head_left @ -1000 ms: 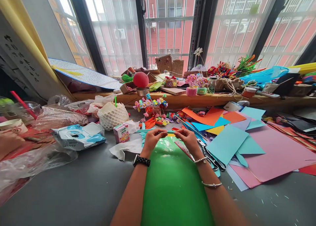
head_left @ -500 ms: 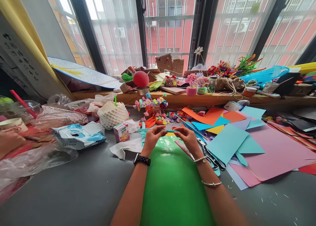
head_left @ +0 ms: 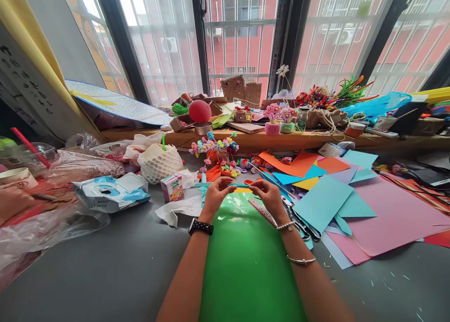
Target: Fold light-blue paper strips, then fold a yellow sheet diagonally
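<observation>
A thin teal paper strip (head_left: 238, 185) runs between my two hands at the middle of the view, and its left end sticks out past my fingers. My left hand (head_left: 217, 198), with a black-banded watch on the wrist, pinches it on the left. On the other side my right hand (head_left: 266, 194), below it a beaded bracelet and a silver bangle, pinches the right part. A large glossy green object (head_left: 251, 256) lies beneath, between my forearms. Behind the strip shows a yellow piece (head_left: 242, 190). Scissors (head_left: 297, 223) lie right of my right hand.
Coloured paper sheets (head_left: 393, 219) spread over the right side. Left stand a wet wipe pack (head_left: 110, 193), a small pink carton (head_left: 172, 187) and a netted coconut-like thing (head_left: 160, 164). Fuzzy flowers (head_left: 214, 148) are behind my hands. Another person's hand (head_left: 14, 204) is at far left.
The strip shows a little wider between my fingers, as if slightly turned. Both hands stay in almost the same place, and the view has shifted very slightly.
</observation>
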A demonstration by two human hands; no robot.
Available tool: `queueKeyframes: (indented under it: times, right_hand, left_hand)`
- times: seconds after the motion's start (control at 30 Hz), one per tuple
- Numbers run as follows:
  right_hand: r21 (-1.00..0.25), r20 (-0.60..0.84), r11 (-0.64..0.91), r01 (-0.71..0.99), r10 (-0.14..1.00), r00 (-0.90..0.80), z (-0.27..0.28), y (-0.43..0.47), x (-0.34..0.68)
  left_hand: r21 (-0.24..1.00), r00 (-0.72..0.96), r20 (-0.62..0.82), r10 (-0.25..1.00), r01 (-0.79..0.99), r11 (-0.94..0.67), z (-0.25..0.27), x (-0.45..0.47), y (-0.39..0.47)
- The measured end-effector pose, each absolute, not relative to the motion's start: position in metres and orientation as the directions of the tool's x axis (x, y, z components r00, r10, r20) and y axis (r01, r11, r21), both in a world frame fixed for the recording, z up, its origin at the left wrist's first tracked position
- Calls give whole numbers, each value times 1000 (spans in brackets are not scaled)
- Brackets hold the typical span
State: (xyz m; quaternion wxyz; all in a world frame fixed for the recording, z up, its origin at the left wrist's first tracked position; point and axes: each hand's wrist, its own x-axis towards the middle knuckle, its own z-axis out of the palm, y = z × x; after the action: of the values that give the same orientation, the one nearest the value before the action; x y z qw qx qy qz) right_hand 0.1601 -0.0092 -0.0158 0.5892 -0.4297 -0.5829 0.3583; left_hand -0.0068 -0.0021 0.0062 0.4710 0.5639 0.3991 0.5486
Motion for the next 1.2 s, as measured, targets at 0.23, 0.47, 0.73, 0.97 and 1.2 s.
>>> queueKeyframes:
  times: [0.23, 0.47, 0.73, 0.97, 1.2]
  right_hand:
    - [-929, 363, 364, -60, 931, 28, -11, -13, 160]
    - [-924, 355, 358, -135, 934, 46, -8, -17, 159]
    - [-943, 311, 314, -112, 949, 49, -7, -18, 160]
    - [-947, 298, 301, -114, 954, 46, -8, -17, 162]
    - [-939, 337, 338, -65, 941, 13, -9, -15, 163]
  left_hand:
    - [962, 59, 272, 961, -40, -270, 8, -8, -3]
    - [970, 62, 232, 971, -93, -226, 8, -8, -5]
    - [972, 112, 225, 968, -94, -215, 3, -9, -3]
    - [978, 131, 195, 972, -107, -182, 4, -9, -3]
    - [982, 137, 160, 978, -124, -144, 6, -8, -5]
